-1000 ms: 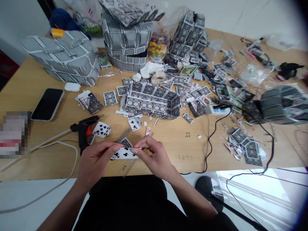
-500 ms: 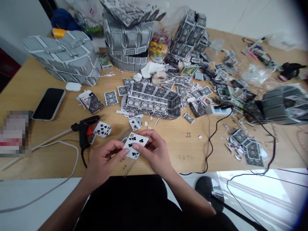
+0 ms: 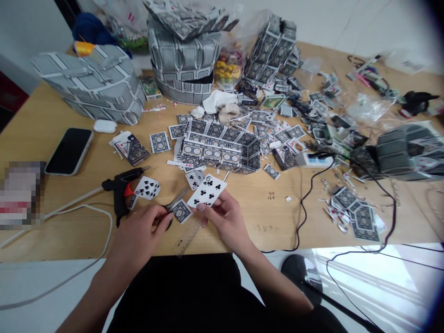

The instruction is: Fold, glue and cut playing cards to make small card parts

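Note:
A playing card, the six of clubs point(image 3: 207, 192), is pinched between the thumb and fingers of my right hand point(image 3: 227, 221), face up and tilted over the table. My left hand point(image 3: 138, 231) has its fingers closed at the handle end of a pair of scissors point(image 3: 178, 198), whose blades point away from me. Between the hands a patterned card point(image 3: 182, 211) lies face down. Under the held card's upper edge sits a folded five of clubs point(image 3: 193, 179). A clear ruler point(image 3: 185, 238) lies near the table edge, partly below my right fingers.
An open tray made of cards point(image 3: 222, 150) stands ahead of my hands. To the left are a hot glue gun point(image 3: 122, 185), a ten of spades point(image 3: 148, 188) and a phone point(image 3: 69, 151). Black cables point(image 3: 303, 203) cross the right side. Large card-built shapes point(image 3: 97, 83) stand at the back.
My left hand has let go of the six of clubs and moved left onto the scissors. The card has shifted up and right in my right hand, uncovering the face-down card.

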A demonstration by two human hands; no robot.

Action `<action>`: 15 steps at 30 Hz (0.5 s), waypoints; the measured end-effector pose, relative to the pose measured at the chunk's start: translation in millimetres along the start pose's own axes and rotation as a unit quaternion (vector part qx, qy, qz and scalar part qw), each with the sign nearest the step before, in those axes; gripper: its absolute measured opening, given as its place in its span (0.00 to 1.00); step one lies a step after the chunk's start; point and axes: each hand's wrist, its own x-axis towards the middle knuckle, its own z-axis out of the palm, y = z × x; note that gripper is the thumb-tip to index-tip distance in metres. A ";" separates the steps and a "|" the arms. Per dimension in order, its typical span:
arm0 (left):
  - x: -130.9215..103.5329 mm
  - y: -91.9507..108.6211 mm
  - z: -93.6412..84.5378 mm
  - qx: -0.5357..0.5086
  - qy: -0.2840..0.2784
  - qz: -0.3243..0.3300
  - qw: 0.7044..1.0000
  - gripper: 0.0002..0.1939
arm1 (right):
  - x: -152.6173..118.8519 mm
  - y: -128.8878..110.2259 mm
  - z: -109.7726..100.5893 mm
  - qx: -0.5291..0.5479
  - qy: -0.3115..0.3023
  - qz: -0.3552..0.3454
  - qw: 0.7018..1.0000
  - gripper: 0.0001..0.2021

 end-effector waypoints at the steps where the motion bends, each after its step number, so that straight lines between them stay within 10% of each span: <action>1: -2.1 -1.1 2.1 0.033 -0.011 -0.011 0.999 0.08 | 0.6 0.0 0.2 0.009 0.006 0.007 1.000 0.18; 15: 5.6 10.4 -6.4 0.144 -0.143 -0.108 0.973 0.07 | 1.1 -4.7 -11.7 -0.032 0.037 -0.098 0.994 0.07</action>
